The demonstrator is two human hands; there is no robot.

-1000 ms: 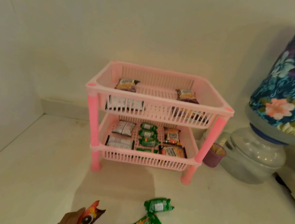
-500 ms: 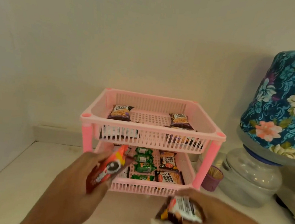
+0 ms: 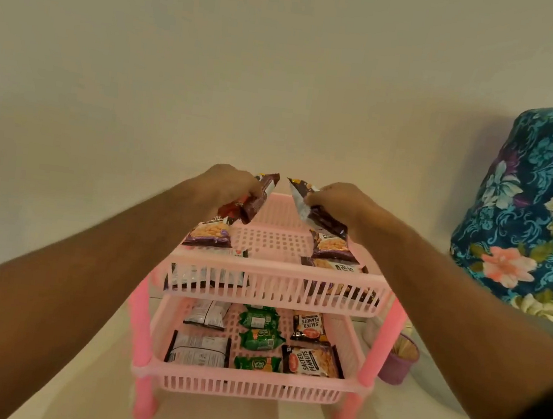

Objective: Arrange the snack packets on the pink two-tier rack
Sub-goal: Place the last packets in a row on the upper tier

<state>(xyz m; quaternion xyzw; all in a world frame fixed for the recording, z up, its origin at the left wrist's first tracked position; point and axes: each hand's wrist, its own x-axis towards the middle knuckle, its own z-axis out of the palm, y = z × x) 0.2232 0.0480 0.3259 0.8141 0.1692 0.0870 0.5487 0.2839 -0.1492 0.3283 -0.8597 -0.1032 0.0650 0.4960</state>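
Observation:
The pink two-tier rack [image 3: 274, 274] stands in front of me on a pale surface. My left hand [image 3: 228, 183] grips a red and brown snack packet [image 3: 253, 203] over the back left of the top tier. Over the back right, my right hand [image 3: 336, 199] grips a dark brown packet [image 3: 319, 216]. Purple-edged snack packets [image 3: 210, 234] lie on both sides of the top tier. On the bottom tier lie white-backed packets [image 3: 199, 348] at the left, green packets [image 3: 258, 340] in the middle and salted peanut packets [image 3: 311, 359] at the right.
A water jar under a blue floral cover [image 3: 536, 218] stands at the right. A small purple cup [image 3: 401, 359] with sticks sits beside the rack's right legs. A plain wall rises behind the rack.
Both hands have lifted from in front of the bottom tier to above the back of the top tier, each carrying its packet. The camera has moved closer to the rack.

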